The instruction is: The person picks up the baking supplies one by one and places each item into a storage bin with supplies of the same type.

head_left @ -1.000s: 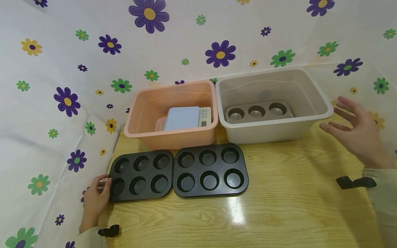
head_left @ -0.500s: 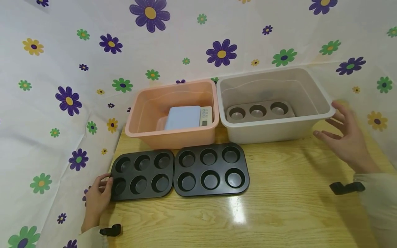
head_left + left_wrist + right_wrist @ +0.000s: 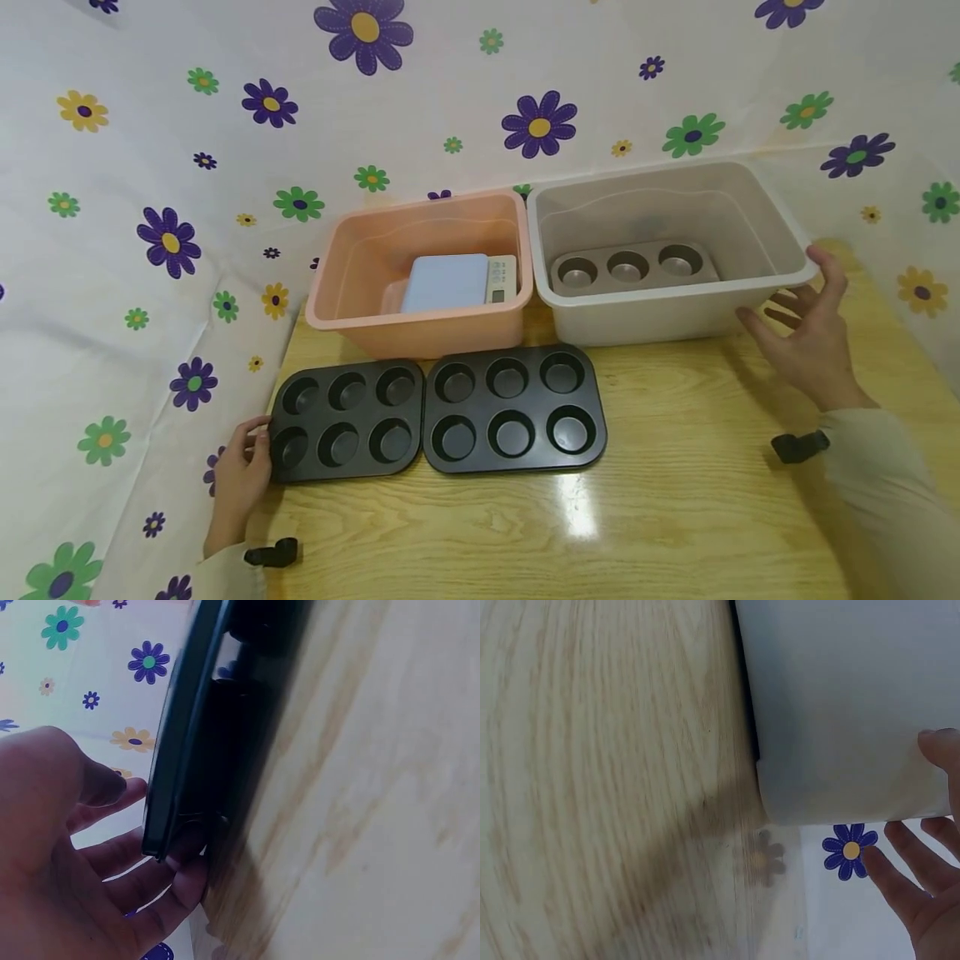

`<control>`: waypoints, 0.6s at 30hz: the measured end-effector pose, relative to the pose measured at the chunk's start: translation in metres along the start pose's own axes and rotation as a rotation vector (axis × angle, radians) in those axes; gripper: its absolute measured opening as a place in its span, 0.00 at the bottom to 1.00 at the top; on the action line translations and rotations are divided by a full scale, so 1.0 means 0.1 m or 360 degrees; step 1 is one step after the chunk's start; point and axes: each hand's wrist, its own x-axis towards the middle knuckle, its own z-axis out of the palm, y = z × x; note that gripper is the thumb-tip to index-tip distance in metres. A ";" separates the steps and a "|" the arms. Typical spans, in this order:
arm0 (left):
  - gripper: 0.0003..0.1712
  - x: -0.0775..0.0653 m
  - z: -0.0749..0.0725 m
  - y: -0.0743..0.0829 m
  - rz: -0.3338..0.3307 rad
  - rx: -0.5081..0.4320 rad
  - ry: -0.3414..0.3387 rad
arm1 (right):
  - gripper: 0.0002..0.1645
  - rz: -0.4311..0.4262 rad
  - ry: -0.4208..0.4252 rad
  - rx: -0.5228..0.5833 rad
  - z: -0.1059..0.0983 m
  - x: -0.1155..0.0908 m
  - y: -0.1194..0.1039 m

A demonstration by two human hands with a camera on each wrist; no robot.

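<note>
My left hand [image 3: 244, 468] is at the left end of a black six-cup muffin tin [image 3: 366, 414], its fingertips at the underside of the rim. In the left wrist view, the thumb of that hand [image 3: 79, 847] stands apart from the tin's edge [image 3: 169, 757]. My right hand [image 3: 813, 337] is spread at the right front corner of a beige plastic bin [image 3: 645, 317], index finger right at the rim. In the right wrist view, its thumb overlaps the bin's wall [image 3: 840, 712] and the other fingers extend past the corner. A brown muffin tin [image 3: 652, 279] lies inside this bin.
A second black muffin tin [image 3: 513, 462] lies beside the first on the wooden table [image 3: 480, 542]. To the beige bin's left stands a peach bin [image 3: 435, 337] holding a light blue and white kitchen scale [image 3: 448, 282]. A flower-patterned cloth [image 3: 427, 92] hangs behind and left.
My right hand has moved left, from beside the beige bin to its right front corner, and the index finger has reached the rim. The left hand stays at the black muffin tin's edge.
</note>
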 end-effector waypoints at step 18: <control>0.27 0.07 -0.04 -0.05 0.0038 -0.0023 -0.0169 | 0.62 -0.0159 0.0137 0.0215 0.07 -0.04 -0.01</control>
